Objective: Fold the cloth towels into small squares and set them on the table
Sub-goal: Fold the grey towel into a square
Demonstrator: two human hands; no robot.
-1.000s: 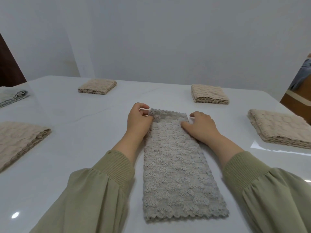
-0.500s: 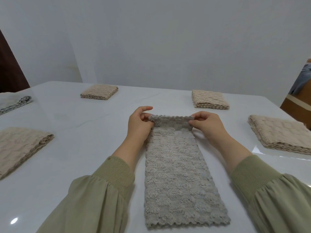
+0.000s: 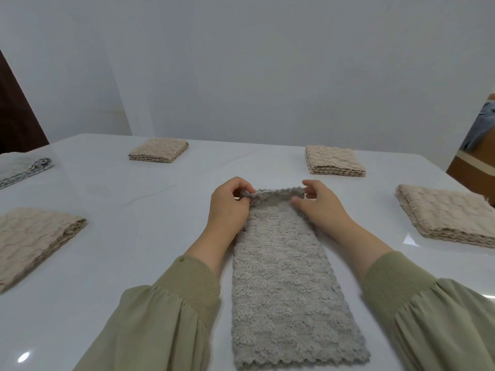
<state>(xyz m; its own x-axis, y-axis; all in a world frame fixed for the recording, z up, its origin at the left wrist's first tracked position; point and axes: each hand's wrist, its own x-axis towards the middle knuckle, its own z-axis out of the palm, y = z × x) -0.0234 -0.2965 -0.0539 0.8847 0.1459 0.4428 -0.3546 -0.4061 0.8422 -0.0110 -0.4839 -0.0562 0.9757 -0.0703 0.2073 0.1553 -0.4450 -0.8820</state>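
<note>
While grey towel [image 3: 284, 285] lay lengthwise as narrow strip on white table [image 3: 134, 236], far edge stood raised slightly off surface. At its far-left corner, left hand [image 3: 229, 207] pinched cloth between thumb and fingers; right hand [image 3: 320, 207] pinched far-right corner likewise. Near end lay flat between green sleeves [image 3: 166, 317]. Around it, well apart, sat folded beige towels [image 3: 333, 160]: two behind, one each side.

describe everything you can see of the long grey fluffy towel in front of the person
The grey fluffy cloth towel is a long narrow strip with a bumpy pile and scalloped ends. It lies on the glossy white table, running away from the person between the two arms. Its near end lies flat. Its far end is raised slightly, where the left hand pinches the far left corner and the right hand pinches the far right corner.
</note>
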